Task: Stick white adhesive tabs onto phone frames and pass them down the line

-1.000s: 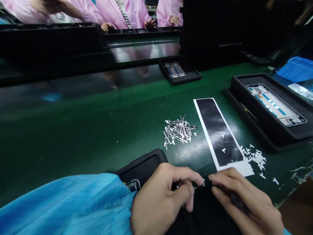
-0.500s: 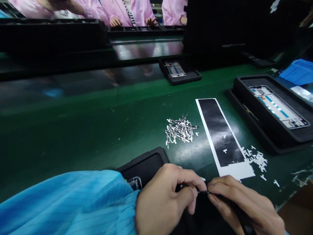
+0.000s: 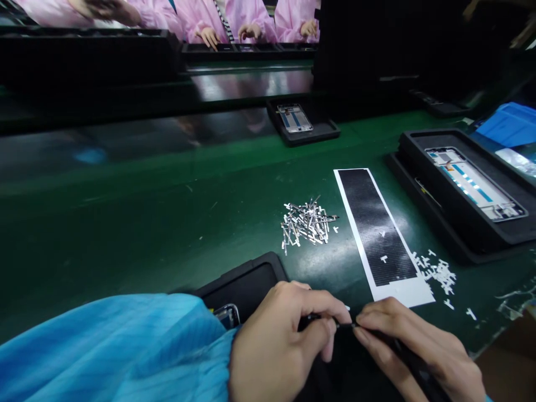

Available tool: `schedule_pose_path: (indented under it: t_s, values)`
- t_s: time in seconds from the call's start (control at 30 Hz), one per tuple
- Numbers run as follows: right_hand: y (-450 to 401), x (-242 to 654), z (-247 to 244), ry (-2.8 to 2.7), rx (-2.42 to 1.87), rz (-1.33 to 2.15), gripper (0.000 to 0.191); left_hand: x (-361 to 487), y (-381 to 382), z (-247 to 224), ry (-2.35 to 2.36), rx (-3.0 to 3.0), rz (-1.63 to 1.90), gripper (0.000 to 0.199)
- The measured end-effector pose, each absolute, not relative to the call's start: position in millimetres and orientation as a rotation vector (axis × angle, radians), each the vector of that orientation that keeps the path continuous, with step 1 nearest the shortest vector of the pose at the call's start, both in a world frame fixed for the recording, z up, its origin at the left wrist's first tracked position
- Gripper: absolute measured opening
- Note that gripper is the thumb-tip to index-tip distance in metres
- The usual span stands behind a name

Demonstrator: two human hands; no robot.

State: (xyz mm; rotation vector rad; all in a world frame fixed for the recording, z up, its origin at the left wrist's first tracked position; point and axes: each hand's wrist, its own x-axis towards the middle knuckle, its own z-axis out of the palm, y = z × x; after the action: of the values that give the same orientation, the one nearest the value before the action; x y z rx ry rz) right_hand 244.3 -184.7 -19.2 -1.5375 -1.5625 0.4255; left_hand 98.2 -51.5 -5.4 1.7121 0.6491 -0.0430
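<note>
My left hand (image 3: 285, 340), coming out of a blue sleeve, pinches a small dark strip (image 3: 344, 325) between thumb and forefinger. Close beside it on the right, my right hand (image 3: 414, 340) holds a dark, pen-like tool (image 3: 419, 368) that runs back under the fingers. The fingertips of both hands nearly meet at the strip, and its far end is too small to make out. Behind my left wrist, a phone part (image 3: 228, 316) lies in a black tray (image 3: 251, 279). A pile of small metal strips (image 3: 307, 223) lies beyond my hands.
A white-edged black sheet (image 3: 377, 229) lies right of the pile, with white scraps (image 3: 439, 273) beside it. Stacked black trays (image 3: 464, 223) hold a phone frame (image 3: 477, 181) at the right. Another tray (image 3: 322, 129) sits farther back. People in pink sleeves (image 3: 251, 19) work across the table.
My hands keep their hold and have shifted only slightly. The small tray at the back appears a little farther left. Across the table, the people's hands have moved.
</note>
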Motion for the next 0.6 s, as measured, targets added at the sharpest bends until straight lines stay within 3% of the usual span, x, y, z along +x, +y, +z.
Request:
schedule_pose_path:
  t_s: [0.4,0.6]
  values:
    - [-183.3,245.5,-18.3,-1.439,-1.552,0.624,0.015,100.2,-48.6,-3.2,0.617,1.756,-0.070,0.026]
    - [-183.2,248.2,-17.1,-1.393,-1.537,0.736,0.014,95.9,-61.7,17.4,0.458,2.163,0.272,0.034]
